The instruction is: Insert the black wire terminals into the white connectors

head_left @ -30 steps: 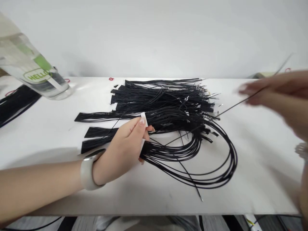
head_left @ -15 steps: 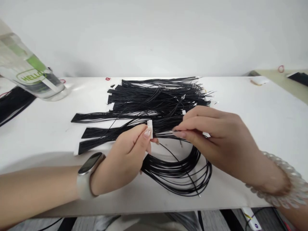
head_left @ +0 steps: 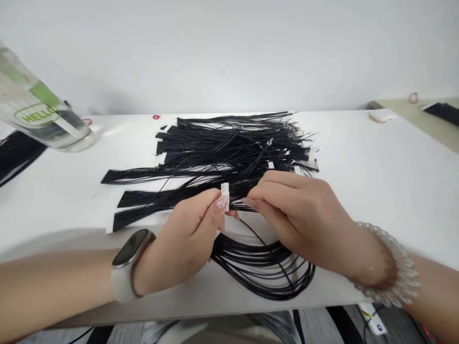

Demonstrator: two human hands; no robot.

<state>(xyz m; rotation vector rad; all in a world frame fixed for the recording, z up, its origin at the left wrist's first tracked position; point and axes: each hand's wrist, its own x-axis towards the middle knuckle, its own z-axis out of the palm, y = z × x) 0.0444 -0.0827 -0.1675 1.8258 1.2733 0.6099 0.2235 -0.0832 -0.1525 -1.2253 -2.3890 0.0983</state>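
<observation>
My left hand (head_left: 186,234) pinches a small white multi-pin connector (head_left: 224,195) upright between thumb and fingers, with black wires running from it. My right hand (head_left: 297,217) sits just right of the connector, its fingertips pinched on a thin black wire (head_left: 247,206) whose tip is hidden. Behind both hands lies a large pile of thin black wires (head_left: 229,148), with white tape at some ends. A loop of the same wires (head_left: 261,270) curves below my hands.
The pile rests on a white table (head_left: 394,191). A tilted clear plastic bottle (head_left: 43,112) stands at the far left, beside another black wire bundle (head_left: 17,155). A red rubber band (head_left: 156,117) lies at the back edge. A watch and bracelet circle my wrists.
My right hand has come in from the right to sit close to the connector. My left hand has raised the connector upright, and the wire loop has shrunk and shifted below my hands.
</observation>
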